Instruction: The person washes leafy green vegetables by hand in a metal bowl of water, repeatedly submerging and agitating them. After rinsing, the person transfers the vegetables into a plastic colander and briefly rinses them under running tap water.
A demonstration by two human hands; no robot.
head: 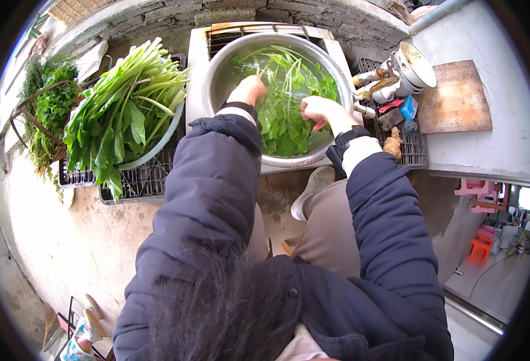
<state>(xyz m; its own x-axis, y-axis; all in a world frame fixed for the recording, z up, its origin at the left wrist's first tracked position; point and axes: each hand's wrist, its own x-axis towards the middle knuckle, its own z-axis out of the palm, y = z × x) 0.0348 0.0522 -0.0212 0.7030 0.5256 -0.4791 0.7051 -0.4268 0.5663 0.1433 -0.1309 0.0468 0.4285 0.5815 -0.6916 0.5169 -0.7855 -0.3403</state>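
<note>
A large metal basin [210, 97] of water stands before me, with long-stemmed leafy greens [279, 124] floating and sunk in it. My left hand [250, 89] reaches in on the left, beside the stems; its fingers are hidden under the hand and in the water. On the right side my right hand [318, 110] is at the leaves with curled fingers and the thumb pointing down. Whether either hand grips a stem or leaf cannot be made out. Some stems fan out towards the basin's far rim.
Left of the basin, a big heap of leafy greens [125, 108] overhangs a pale bowl [156, 151] on black plastic crates [134, 186]. A basket of herbs [55, 97] is farther left. At right are stacked enamel bowls [416, 65], knives [373, 77] and a wooden cutting board [454, 97]. Another person's foot [94, 324] shows lower left.
</note>
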